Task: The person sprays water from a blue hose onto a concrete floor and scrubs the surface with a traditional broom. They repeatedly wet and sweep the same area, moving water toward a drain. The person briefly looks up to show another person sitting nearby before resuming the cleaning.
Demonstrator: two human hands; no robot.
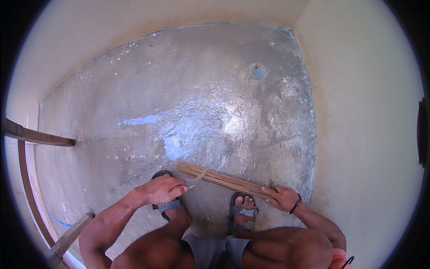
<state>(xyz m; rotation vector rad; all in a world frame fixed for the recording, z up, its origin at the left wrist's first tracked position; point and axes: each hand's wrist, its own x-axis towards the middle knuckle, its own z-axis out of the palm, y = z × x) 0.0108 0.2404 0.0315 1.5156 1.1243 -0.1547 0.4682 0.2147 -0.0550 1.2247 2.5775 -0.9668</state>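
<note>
A stick broom [228,180], a bundle of thin brown sticks, lies slantwise in front of my sandalled feet. Round its left part runs a pale, flat tie strip [197,178], whose loose end reaches to my left hand [166,190]. That hand is closed in a fist over the strip's end, above my left sandal [171,206]. At the bundle's right end my right hand [282,198] grips the sticks, thumb and fingers round them. My right sandal [243,213] stands just below the bundle.
Water [201,119] shines on the grey concrete floor [125,94] ahead of me. Farther off is a round, pale drain-like opening [258,71]. Cream walls [358,112] close in the back and right. Wooden beams [45,136] and a thin blue line [59,220] are at the left.
</note>
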